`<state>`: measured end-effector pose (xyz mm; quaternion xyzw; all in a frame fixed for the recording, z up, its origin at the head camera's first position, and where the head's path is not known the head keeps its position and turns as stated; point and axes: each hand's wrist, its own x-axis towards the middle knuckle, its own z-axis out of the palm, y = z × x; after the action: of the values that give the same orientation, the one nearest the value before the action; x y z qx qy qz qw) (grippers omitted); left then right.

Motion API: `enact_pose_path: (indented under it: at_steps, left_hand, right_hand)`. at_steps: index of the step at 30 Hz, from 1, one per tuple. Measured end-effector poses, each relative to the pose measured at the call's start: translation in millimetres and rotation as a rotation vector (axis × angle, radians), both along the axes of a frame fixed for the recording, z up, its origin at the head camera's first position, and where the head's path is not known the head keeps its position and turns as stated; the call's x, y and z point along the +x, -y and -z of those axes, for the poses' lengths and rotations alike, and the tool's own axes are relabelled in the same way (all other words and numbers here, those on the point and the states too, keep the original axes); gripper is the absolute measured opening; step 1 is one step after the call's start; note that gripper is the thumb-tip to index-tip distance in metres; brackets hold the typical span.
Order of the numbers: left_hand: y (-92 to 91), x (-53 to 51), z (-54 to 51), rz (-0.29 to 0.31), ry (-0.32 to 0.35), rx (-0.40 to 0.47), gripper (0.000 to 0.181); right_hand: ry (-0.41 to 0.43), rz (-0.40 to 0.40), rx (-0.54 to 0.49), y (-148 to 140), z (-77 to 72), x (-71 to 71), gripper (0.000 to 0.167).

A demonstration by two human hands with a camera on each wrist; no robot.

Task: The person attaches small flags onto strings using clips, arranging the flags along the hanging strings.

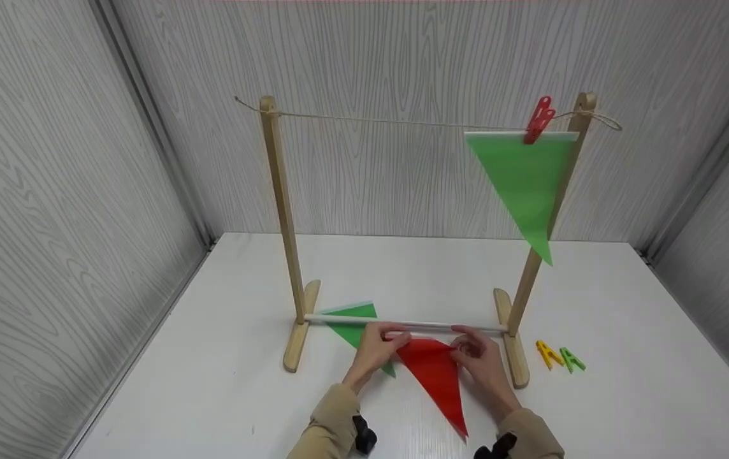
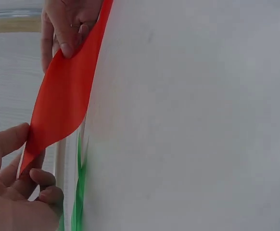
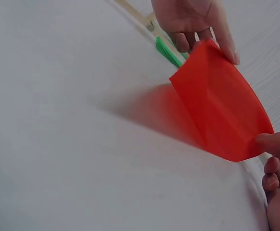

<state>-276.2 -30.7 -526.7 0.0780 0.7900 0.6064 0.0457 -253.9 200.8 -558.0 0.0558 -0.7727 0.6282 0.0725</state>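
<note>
A red triangular flag (image 1: pixel 436 370) hangs between both hands, its tip toward the front of the table. The left hand (image 1: pixel 377 349) pinches its upper left corner between thumb and fingers; the right hand (image 1: pixel 480 362) pinches the upper right corner. In the left wrist view the red flag (image 2: pixel 65 96) bows between the two hands. The right wrist view shows the red flag (image 3: pixel 222 106) bent, held at both ends. Partly behind the left hand, a green flag (image 1: pixel 350 331) lies across the stand's lower white rod (image 1: pixel 428 324).
Wooden posts (image 1: pixel 283 210) carry a string (image 1: pixel 377 120). A second green flag (image 1: pixel 524 175) hangs near its right end, beneath red clothespins (image 1: pixel 538 122). Right of the stand lie a yellow clothespin (image 1: pixel 548 354) and a green clothespin (image 1: pixel 572 359). Wood-grain panels surround the white table (image 1: pixel 211 357).
</note>
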Motion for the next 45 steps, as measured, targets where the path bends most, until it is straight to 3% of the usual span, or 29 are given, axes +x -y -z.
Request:
enact_pose_path:
  at_steps: [4,9,13,20,23,29,38,42,45]
  left_hand:
    - [4.2,-3.3,2.9,-0.010,0.050,0.082,0.024]
    - [7.3,-4.1,7.6,-0.036,0.082,0.126,0.025]
    - [7.7,-3.1,9.1,-0.005,0.087,0.146,0.027]
    - [9.3,-3.4,11.8,0.053,0.079,0.164,0.028]
    - [8.6,-3.4,11.9,0.063,0.065,0.168,0.027]
    - [6.4,-2.2,11.1,0.045,0.049,0.156,0.027]
    - [3.6,-3.5,12.6,0.030,0.036,0.141,0.030]
    - [4.8,-4.4,13.0,0.007,0.053,0.130,0.029]
    - [1.4,-3.3,14.1,-0.001,0.059,0.134,0.028]
  right_hand:
    - [0.018,0.008,-0.013,1.5,-0.5,-0.5,0.035]
    - [0.140,-0.001,-0.082,3.2,-2.1,1.1,0.035]
    - [0.225,-0.006,-0.111,4.5,-3.1,3.1,0.044]
    - [0.284,0.034,-0.161,5.4,-4.7,5.0,0.052]
    - [0.268,0.049,-0.153,4.3,-5.5,3.4,0.053]
    - [0.142,0.091,-0.096,-2.2,-13.0,1.3,0.044]
    - [-0.002,0.356,-0.081,-40.5,-30.8,19.4,0.039]
    - [-0.089,0.530,-0.119,-63.6,-32.0,27.3,0.033]
    - [-0.106,0.670,-0.113,-82.4,-28.5,33.6,0.030]
